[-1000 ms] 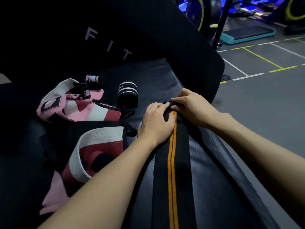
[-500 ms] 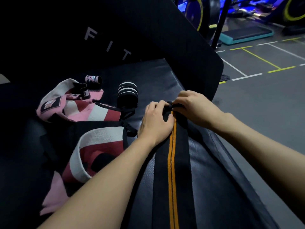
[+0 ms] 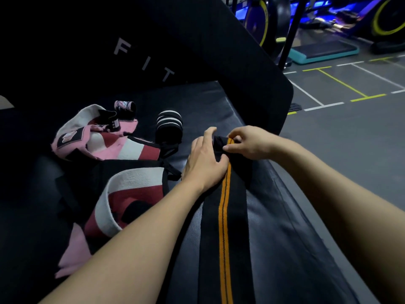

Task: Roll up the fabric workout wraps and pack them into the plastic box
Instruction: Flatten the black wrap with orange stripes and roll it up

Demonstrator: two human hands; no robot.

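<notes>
The black wrap with the orange stripe [image 3: 225,216] lies lengthwise along the padded bench [image 3: 285,249], its far end turned over into a small roll between both hands. Compared with half a second ago, that rolled end is thicker and the orange stripe now shows curving over its top, where earlier the fingers hid it. The left hand [image 3: 206,159] has opened somewhat: its fingers are curled over the left side of the roll with the forefinger lifted higher than before, the thumb pressing at the stripe. The right hand [image 3: 249,142] pinches the roll's right edge between thumb and bent fingers, drawn slightly nearer than it was. To the left, the black-and-white rolled wrap [image 3: 169,126], the small pink rolled wrap [image 3: 125,105] and the loose pink, white and red wraps [image 3: 105,139] lie as they did.
</notes>
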